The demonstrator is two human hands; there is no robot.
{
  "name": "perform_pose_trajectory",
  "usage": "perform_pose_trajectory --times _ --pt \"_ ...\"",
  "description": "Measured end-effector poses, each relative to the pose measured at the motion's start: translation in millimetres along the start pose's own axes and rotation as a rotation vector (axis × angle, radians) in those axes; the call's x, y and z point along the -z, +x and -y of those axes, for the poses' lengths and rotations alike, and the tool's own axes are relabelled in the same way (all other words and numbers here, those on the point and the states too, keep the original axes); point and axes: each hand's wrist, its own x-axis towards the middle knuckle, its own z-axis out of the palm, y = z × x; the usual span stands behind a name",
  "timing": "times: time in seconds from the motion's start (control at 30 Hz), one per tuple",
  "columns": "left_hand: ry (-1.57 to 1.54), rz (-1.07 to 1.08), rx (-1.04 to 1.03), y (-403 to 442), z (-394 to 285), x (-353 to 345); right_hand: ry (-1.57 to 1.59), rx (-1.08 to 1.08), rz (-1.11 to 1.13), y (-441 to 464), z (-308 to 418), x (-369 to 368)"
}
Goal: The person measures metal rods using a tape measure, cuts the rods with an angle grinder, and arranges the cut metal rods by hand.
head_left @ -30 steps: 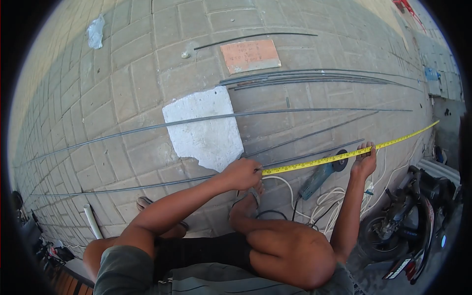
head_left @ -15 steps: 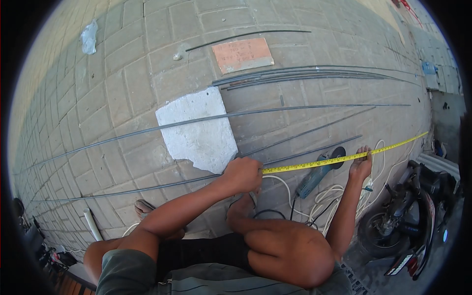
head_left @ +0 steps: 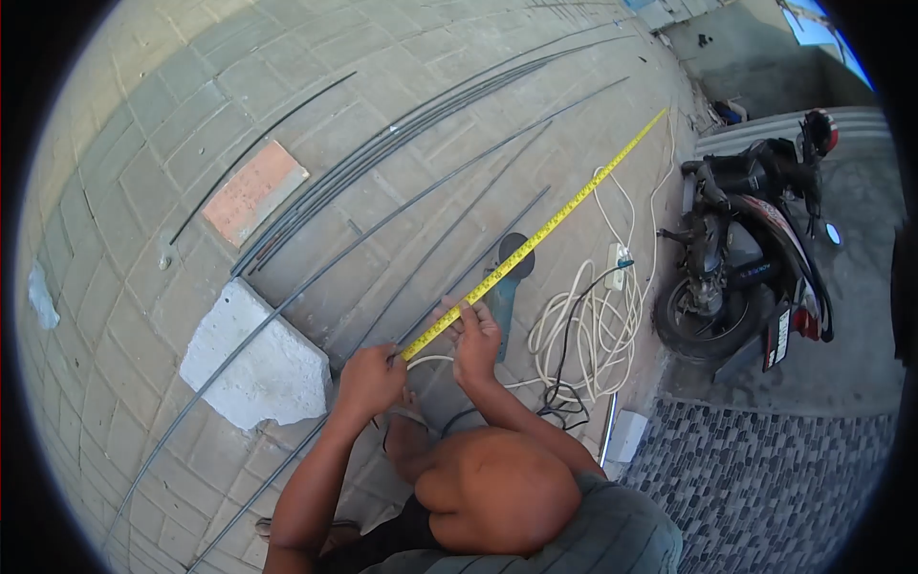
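Note:
A long yellow tape measure (head_left: 574,201) stretches from my left hand toward the upper right, above the paving. My left hand (head_left: 371,385) is closed at its near end, beside a thin steel rod that runs past the knuckles. Close by, my right hand (head_left: 475,342) has its thumb and fingers around the tape. An angle grinder (head_left: 504,320) lies beneath the tape, its disc (head_left: 518,251) partly covered by it. A white broken slab (head_left: 253,359) rests left of my left hand, with one steel rod (head_left: 316,280) crossing over it.
Several steel rods (head_left: 411,115) lie bundled beyond, near an orange-pink flat piece (head_left: 256,187). Coiled white cable (head_left: 574,330) and a power strip (head_left: 618,268) are on the right. A motorcycle (head_left: 746,249) stands by the raised step.
My right hand has slid back along the tape to near my left hand. The view has turned right, showing more of the motorcycle. My left hand keeps its hold.

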Motion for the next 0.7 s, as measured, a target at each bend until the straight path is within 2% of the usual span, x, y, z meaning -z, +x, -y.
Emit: perform_pose_trajectory --times 0.13,0.4,0.43,0.5,0.63,0.7 --pt "0.022 0.036 -0.015 -7.0 12.3 20.8 0.059 0.125 -0.087 64.0 65.2 -0.6" --pt "0.001 0.227 0.088 -44.8 53.1 64.9 0.049 0.308 -0.198 278.6 219.7 39.5" --pt "0.008 0.226 0.09 -51.6 57.9 73.0 0.085 0.324 -0.201 300.3 233.0 45.3" --pt "-0.1 0.371 0.108 -65.9 68.3 87.7 0.12 0.335 -0.205 335.2 256.0 53.9" --pt "-0.123 0.333 0.235 -85.4 90.9 106.5 0.125 0.344 -0.171 375.1 288.0 69.7" --pt "-0.124 0.333 0.177 -94.9 112.7 111.8 0.056 0.285 -0.087 389.1 292.3 76.2"
